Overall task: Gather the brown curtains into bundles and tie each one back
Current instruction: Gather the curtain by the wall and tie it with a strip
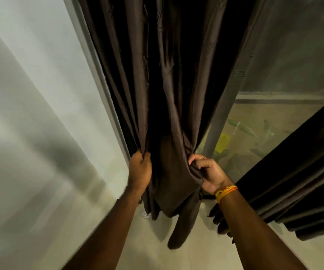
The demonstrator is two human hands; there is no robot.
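A dark brown curtain (167, 84) hangs in folds straight ahead, against the window frame. My left hand (140, 168) is closed on its left folds near the bottom. My right hand (208, 172), with an orange and yellow thread band on the wrist, pinches the folds on the right side. Between the two hands the cloth is drawn together, and a strip of the same fabric (182, 227) dangles below toward the floor. A second brown curtain (297, 191) hangs at the right, loose and slanting across the glass.
A pale wall (30, 114) fills the left side. Behind the curtains a glass pane (293, 65) shows a balcony floor with green leaves (243, 129). A grey frame post (215, 133) stands between the curtains. Light floor (206, 250) lies below.
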